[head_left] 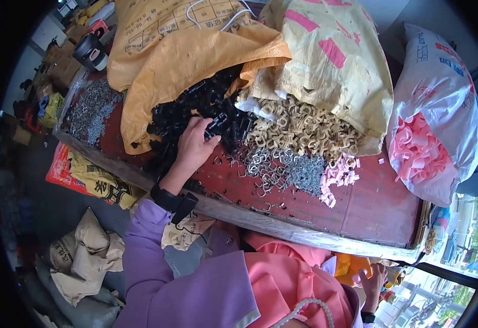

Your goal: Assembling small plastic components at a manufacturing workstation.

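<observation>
Black little parts (176, 115) lie in a heap just left of the middle of the frame, spilling out of a big orange bag (151, 65). The left hand (199, 141) reaches into this heap. Its thumb and pointing finger look bent around some black bits, but I cannot tell if they pinch one. Down at the lower right, the right hand (374, 284) is next to something orange (352, 267). Its fingers are bent, and I cannot tell if they hold anything.

Near the middle, tan clips (304, 128) pour from a pale yellow bag (337, 76). Below them, shiny metal hooks (261, 169), small grey bits (304, 174) and pink bits (337, 177) sit on a red table (370, 213). At the upper right, a white bag (441, 82) shows bigger pink pieces (418, 147).
</observation>
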`<state>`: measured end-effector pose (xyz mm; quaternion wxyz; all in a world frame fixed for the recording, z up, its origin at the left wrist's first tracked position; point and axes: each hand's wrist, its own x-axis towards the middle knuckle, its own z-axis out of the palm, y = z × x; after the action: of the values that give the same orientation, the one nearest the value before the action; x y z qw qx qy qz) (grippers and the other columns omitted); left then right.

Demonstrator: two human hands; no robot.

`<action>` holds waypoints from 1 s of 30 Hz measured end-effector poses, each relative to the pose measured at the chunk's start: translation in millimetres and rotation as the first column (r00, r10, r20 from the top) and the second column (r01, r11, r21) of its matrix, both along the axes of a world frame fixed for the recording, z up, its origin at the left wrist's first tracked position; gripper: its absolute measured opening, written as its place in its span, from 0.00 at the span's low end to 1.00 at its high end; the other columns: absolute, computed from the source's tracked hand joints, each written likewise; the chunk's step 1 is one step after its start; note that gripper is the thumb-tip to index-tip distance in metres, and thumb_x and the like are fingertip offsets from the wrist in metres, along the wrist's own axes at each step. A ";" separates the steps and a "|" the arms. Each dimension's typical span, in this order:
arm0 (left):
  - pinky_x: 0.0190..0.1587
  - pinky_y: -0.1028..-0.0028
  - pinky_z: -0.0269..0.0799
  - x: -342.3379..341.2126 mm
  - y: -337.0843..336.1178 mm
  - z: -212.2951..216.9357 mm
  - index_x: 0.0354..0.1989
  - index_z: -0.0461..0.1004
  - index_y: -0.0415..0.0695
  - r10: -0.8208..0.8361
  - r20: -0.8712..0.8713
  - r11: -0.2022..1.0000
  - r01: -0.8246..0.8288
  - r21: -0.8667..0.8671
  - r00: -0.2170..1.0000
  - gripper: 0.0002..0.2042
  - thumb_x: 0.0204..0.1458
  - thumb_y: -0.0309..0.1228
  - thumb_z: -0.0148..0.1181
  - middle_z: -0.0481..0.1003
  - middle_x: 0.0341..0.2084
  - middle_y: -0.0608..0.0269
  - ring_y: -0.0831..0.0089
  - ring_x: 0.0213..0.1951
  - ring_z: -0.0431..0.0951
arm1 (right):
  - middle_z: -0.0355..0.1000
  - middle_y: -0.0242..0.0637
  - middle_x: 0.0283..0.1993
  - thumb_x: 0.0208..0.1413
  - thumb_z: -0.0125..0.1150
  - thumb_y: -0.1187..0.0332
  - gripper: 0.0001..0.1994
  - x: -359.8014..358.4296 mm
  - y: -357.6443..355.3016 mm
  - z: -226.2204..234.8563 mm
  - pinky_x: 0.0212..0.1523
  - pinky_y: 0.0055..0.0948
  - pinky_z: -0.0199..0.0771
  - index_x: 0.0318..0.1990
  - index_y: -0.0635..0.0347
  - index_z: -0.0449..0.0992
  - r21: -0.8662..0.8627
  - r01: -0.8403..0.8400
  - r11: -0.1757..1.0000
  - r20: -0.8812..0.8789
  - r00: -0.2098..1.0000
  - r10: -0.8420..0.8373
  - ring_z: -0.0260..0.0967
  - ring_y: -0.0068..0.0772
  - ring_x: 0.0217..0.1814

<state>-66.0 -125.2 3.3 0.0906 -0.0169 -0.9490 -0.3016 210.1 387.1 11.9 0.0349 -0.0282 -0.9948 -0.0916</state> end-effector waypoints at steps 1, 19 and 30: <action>0.31 0.74 0.67 0.2 -0.7 -3.6 0.42 0.64 0.40 -0.016 -0.078 0.996 0.009 -0.087 0.997 0.22 0.35 0.26 0.61 0.69 0.30 0.56 0.66 0.28 0.72 | 0.64 0.41 0.26 0.35 0.59 0.66 0.13 0.9 -1.5 2.5 0.29 0.30 0.63 0.29 0.64 0.68 0.002 0.004 1.000 0.016 1.000 -0.004 0.63 0.38 0.26; 0.27 0.87 0.65 16.1 13.6 12.4 0.44 0.65 0.40 -0.277 0.427 0.672 -0.144 0.727 0.861 0.17 0.42 0.19 0.52 0.64 0.30 0.70 0.86 0.29 0.67 | 0.62 0.37 0.24 0.37 0.57 0.74 0.07 -204.1 -176.0 2.8 0.23 0.32 0.66 0.28 0.59 0.70 -0.699 -0.492 0.519 -0.129 0.800 0.586 0.64 0.39 0.23; 0.35 0.83 0.64 44.6 57.9 -11.3 0.45 0.62 0.41 -0.619 0.348 0.608 0.149 0.780 0.704 0.21 0.37 0.17 0.48 0.66 0.28 0.67 0.81 0.30 0.68 | 0.58 0.36 0.20 0.38 0.55 0.71 0.07 -214.4 -212.4 -35.6 0.16 0.31 0.65 0.19 0.59 0.63 -0.515 -0.476 0.713 0.002 0.831 0.556 0.63 0.36 0.18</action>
<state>-21.4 -67.3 -8.1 -0.2801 -0.1029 -0.7081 -0.6399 -4.3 174.7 -23.7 -0.0277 0.2507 -0.9513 0.1774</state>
